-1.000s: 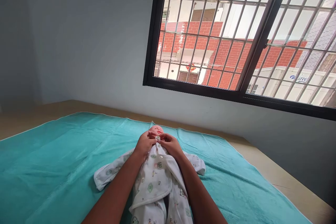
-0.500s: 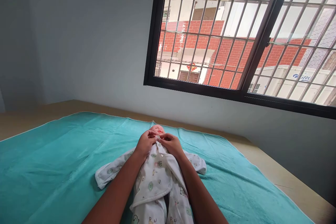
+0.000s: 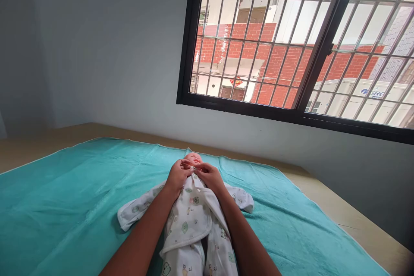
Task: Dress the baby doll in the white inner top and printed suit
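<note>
A baby doll [image 3: 193, 158] lies on its back on a turquoise blanket [image 3: 80, 207], its head pointing away from me. It wears a white printed baby jacket [image 3: 190, 220] with long sleeves spread to both sides, and matching trousers [image 3: 184, 263]. At the doll's neck my left hand [image 3: 180, 174] pinches the jacket's collar from the left. My right hand [image 3: 209, 176] pinches the collar from the right, fingertips close to the left ones. The jacket's front edges overlap over the chest, and the lower right flap hangs loose. The fingers hide part of the collar.
Beneath the blanket is a light wooden surface [image 3: 349, 220], showing along the back and right edges. Behind it stands a grey wall [image 3: 113, 60] with a black-framed, barred window [image 3: 241, 106] at the upper right.
Both hands stay at the doll's collar, with only slight finger movement. The view has shifted very slightly.
</note>
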`<state>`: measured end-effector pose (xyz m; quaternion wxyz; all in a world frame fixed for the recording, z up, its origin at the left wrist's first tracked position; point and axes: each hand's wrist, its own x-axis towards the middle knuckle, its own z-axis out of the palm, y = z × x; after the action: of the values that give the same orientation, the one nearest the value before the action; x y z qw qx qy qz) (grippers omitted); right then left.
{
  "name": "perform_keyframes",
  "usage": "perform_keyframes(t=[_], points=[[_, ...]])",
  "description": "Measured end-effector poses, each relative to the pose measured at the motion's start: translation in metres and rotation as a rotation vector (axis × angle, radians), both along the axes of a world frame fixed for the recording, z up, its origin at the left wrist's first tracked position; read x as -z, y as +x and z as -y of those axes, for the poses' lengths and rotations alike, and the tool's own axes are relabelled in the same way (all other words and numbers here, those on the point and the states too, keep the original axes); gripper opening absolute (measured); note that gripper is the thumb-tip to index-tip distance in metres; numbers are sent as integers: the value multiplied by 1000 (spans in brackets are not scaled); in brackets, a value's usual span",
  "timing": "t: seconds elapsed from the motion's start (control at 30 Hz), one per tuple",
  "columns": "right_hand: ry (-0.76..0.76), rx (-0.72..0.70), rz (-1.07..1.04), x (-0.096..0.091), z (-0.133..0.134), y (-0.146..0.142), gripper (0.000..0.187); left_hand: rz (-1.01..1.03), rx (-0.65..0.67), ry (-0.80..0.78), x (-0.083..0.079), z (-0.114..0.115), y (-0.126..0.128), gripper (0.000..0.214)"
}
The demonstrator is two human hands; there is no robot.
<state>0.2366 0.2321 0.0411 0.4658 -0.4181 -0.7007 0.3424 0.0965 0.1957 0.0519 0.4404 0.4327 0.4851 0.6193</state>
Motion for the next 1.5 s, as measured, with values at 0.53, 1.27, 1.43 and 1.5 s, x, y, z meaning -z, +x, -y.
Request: perform_keyframes(t=[0.53, 1.27, 1.43, 1.5], points=[[-7, 23, -39, 8, -7, 3, 24, -611, -134, -19, 2, -5, -5, 12], [183, 10, -75, 16, -10, 8, 25, -713, -17, 70, 0, -5, -7, 24], [171, -42, -92, 16, -9, 10, 22, -760, -42, 69, -2, -3, -5, 23], [158, -52, -99, 16, -9, 11, 22, -778, -56, 62, -3, -2, -4, 21]])
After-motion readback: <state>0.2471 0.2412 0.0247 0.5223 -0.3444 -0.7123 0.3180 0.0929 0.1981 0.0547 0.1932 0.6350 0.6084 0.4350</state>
